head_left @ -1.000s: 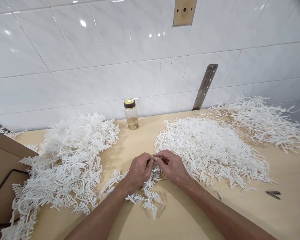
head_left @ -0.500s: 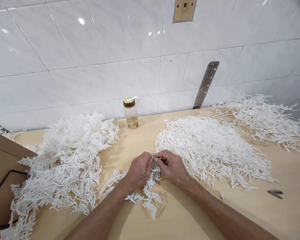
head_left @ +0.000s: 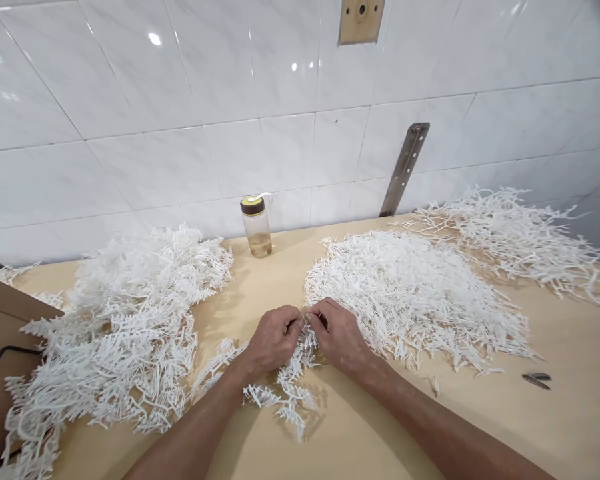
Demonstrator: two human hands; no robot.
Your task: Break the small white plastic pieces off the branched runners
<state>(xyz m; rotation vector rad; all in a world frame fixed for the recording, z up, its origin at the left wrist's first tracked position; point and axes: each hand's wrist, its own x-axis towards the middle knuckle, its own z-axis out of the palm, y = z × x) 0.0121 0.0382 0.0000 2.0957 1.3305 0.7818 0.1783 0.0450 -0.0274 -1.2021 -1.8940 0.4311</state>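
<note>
A white, many-branched sprig (head_left: 301,359) with fine, bristly tips is seen in front of the bottle (head_left: 257,230). It is pinched near its upper end by the left hand (head_left: 276,340) and the right hand (head_left: 339,335), both closed and held nearly touching, and is partly hidden beneath them. The clear, capped bottle is part-filled with brownish liquid (head_left: 261,245).

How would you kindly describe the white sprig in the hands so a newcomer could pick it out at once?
On the pale table below the tiled wall, find the gap between the left heap and right heap. There, the left hand and right hand meet, and the white sprig runs from them toward the table's near side. Unlike both heaps, it is pinched in the hands.
</note>
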